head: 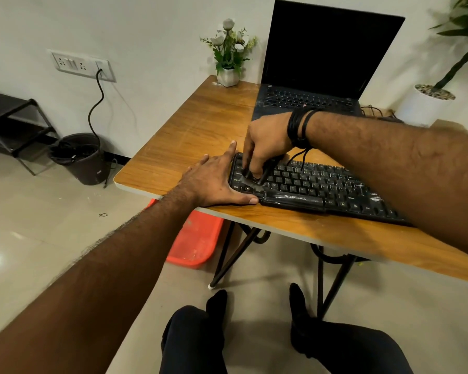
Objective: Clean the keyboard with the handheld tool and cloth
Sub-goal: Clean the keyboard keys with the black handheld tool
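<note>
head view: right hand [265, 147] grips a dark brush [251, 177] on the keyboard [322, 184]; left hand [214, 182], flat and open, braces its end. hard strokes could pop keycaps.

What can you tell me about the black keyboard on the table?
The keyboard is black, looks like plastic, and has rows of keys with pale letters and some whitish smudges. It lies flat near the front edge of the wooden table, in front of the laptop. The left hand lies flat against its left end, steadying it. The right hand holds a dark handheld tool down on the left-side keys. The right forearm hides part of its right end.
</note>
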